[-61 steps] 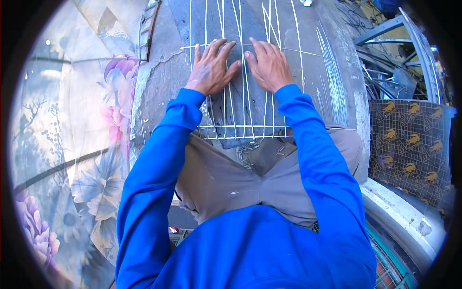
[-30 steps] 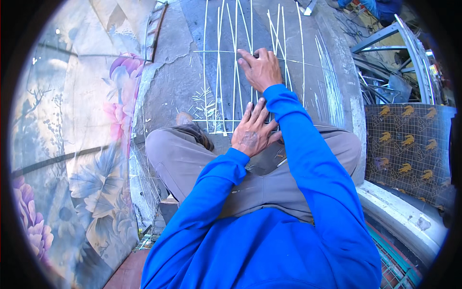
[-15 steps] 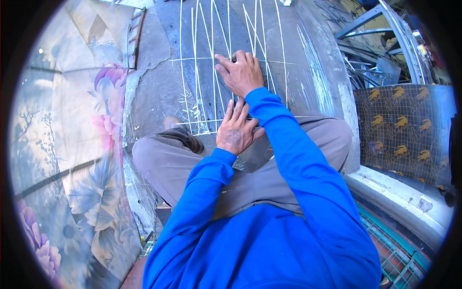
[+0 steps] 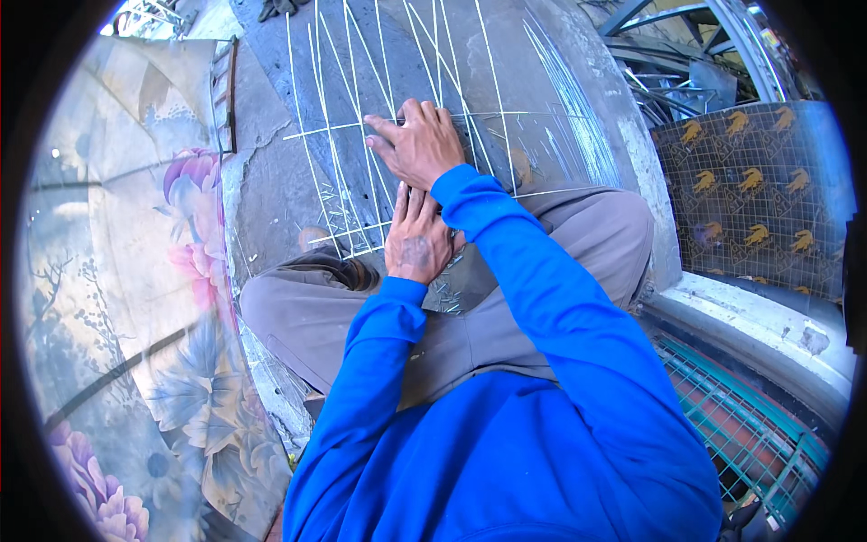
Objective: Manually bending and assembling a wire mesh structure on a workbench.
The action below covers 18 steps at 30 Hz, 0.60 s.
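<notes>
Head view: closest in, the left hand [image 4: 418,247], fingers flat and unclenched at the near end of crisscrossed pale strips [image 4: 307,133] on grey ground [image 4: 271,185]. Just beyond, the right hand [image 4: 421,144] splays across them; whether it's gripping one, can't tell!

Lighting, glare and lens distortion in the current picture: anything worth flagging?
Head view: fisheye bending, with black corners; head view: blown-out brightness at upper left, above the pale floral-printed fabric sheet; head view: the bare left hand, bare right hand and thin pale strips look fairly sharp.
</notes>
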Available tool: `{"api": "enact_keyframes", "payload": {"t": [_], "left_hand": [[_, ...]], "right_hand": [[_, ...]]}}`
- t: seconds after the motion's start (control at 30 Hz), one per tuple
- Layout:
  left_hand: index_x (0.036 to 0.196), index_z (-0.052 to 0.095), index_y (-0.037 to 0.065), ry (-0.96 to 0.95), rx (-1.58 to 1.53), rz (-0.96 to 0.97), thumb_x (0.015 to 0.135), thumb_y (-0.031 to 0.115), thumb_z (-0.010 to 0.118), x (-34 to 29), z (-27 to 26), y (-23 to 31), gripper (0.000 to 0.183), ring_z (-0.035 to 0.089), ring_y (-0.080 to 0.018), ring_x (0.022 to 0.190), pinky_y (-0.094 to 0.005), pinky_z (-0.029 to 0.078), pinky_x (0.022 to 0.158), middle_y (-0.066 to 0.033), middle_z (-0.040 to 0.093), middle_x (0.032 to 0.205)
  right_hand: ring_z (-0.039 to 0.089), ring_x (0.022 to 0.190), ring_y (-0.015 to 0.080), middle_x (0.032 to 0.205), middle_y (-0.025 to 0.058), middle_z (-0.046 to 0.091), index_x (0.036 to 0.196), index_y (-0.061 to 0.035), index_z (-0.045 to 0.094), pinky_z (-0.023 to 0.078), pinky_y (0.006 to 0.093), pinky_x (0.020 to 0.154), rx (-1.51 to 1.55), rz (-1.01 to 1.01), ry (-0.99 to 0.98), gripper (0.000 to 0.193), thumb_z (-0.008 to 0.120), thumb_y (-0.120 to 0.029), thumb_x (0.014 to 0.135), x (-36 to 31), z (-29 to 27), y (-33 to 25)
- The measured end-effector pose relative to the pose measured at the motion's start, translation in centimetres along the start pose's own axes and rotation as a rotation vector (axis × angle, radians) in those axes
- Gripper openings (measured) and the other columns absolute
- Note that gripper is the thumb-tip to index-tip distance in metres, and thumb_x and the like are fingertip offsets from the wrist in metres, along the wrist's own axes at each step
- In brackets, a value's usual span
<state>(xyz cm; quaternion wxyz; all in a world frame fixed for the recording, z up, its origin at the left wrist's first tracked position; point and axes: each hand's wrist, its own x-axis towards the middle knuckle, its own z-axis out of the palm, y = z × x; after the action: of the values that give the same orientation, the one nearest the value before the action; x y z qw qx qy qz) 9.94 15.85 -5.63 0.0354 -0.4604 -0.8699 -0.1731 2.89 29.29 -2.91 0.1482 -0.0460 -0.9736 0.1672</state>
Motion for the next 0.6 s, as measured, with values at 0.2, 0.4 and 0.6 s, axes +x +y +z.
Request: {"api": "enact_keyframes", "payload": {"t": [0.2, 0.4, 0.6], "left_hand": [[0.14, 0.063, 0.005, 0.055, -0.016, 0.039, 0.091, 0.043, 0.067, 0.2, 0.0, -0.1, 0.063, 0.046, -0.0411, 0.146, -0.0528, 0.026, 0.129, -0.0204, 0.057, 0.147], [0.139, 0.064, 0.007, 0.055, -0.013, 0.009, 0.089, 0.042, 0.069, -0.2, -0.3, -0.5, 0.062, 0.048, -0.0403, 0.144, -0.053, 0.028, 0.129, -0.02, 0.06, 0.144], [0.126, 0.072, 0.009, 0.081, -0.003, 0.057, 0.082, 0.04, 0.073, -0.1, 0.2, -0.3, 0.053, 0.053, -0.0408, 0.138, -0.0558, 0.027, 0.128, -0.0187, 0.065, 0.135]], "right_hand": [[0.059, 0.11, 0.0311, 0.113, 0.014, 0.064, 0.133, -0.0299, 0.074, 0.046, 0.0463, 0.097, -0.014, -0.016, 0.006, 0.04, 0.062, -0.052, 0.102, -0.6, -0.2, 0.2], [0.059, 0.111, 0.0316, 0.112, 0.0139, 0.064, 0.135, -0.0299, 0.073, 0.046, 0.0463, 0.098, -0.033, -0.02, -0.044, 0.041, 0.063, -0.052, 0.101, -1.0, -0.5, -0.8], [0.06, 0.108, 0.031, 0.111, 0.0129, 0.064, 0.138, -0.0324, 0.071, 0.047, 0.0465, 0.096, -0.067, -0.041, -0.043, 0.041, 0.063, -0.051, 0.102, -1.9, -1.0, -0.3]]}}
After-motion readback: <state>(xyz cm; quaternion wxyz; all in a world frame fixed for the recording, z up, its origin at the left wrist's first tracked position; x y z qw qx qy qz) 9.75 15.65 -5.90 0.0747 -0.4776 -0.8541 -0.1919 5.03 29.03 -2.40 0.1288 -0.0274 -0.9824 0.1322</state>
